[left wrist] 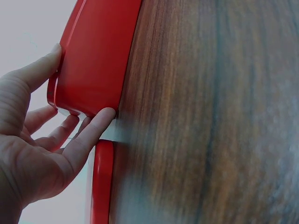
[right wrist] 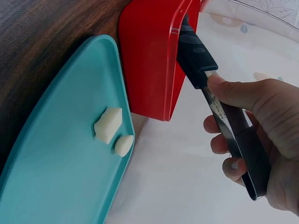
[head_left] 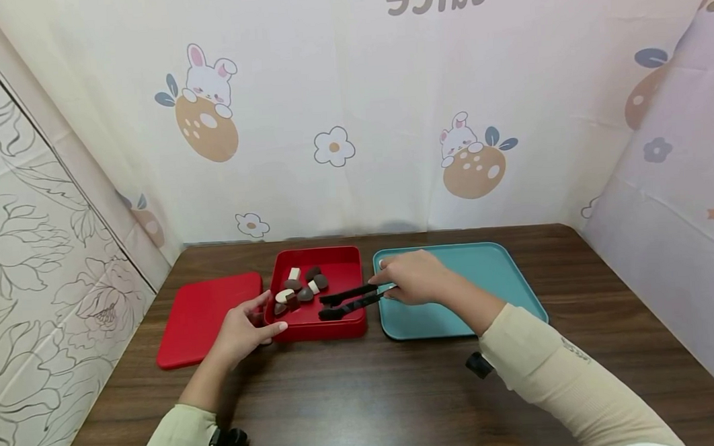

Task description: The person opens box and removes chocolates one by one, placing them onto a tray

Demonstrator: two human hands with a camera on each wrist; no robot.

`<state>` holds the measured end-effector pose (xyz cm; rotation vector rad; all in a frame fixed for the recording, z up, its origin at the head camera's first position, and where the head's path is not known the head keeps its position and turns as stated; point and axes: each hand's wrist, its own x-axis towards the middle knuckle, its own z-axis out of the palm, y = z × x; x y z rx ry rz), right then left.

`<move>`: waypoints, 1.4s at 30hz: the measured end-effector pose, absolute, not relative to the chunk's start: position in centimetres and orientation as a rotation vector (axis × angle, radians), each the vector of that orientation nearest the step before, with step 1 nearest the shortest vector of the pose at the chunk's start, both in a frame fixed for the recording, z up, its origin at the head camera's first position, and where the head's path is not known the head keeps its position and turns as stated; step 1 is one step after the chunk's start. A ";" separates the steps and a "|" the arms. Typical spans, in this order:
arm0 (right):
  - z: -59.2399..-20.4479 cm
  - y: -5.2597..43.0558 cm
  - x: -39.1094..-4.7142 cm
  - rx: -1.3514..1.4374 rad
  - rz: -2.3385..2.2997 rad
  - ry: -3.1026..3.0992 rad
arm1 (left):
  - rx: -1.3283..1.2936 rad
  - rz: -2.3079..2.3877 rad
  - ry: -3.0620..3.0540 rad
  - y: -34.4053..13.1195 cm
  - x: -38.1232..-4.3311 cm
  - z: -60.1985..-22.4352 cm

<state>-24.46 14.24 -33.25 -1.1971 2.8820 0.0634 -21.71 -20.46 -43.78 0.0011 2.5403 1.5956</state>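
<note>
Apparent picking stage, near worktop (head_left: 366, 397) far edge.
My right grip (head_left: 417, 276) holds tongs (head_left: 352, 305), my left grip (head_left: 238, 330) a box (head_left: 320, 331); next, probably close tips (head_left: 327, 314) on one chocolate (head_left: 305, 294).

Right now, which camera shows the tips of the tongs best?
The head view: both tips of the tongs show, slightly apart, over the box. The right wrist view shows the handle in the right hand, but the box hides the tips. The left wrist view shows none.

Through my cameras, the left hand (head_left: 244, 328) holds with thumb parted from fingers; the right hand (head_left: 416, 277) grips, curled.
</note>
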 end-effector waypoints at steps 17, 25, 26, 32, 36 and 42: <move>-34.4 16.8 -24.4 -1.288 -0.219 2.944 | 0.004 1.592 2.544 -20.6 -21.7 -44.0; -34.3 18.7 -24.1 -1.197 -0.342 2.983 | 0.001 1.594 2.540 -20.7 -21.8 -44.1; -34.3 18.9 -24.1 -1.193 -0.359 2.985 | 0.001 1.597 2.537 -20.7 -21.8 -44.1; -34.4 20.7 -23.7 -1.182 -0.412 3.020 | -0.009 1.598 2.538 -20.7 -21.8 -44.0; -34.4 22.0 -23.2 -1.164 -0.463 3.028 | -0.001 1.601 2.538 -20.6 -21.8 -43.9; -34.7 23.9 -22.1 -1.101 -0.514 3.029 | 0.020 1.607 2.537 -20.5 -21.7 -43.8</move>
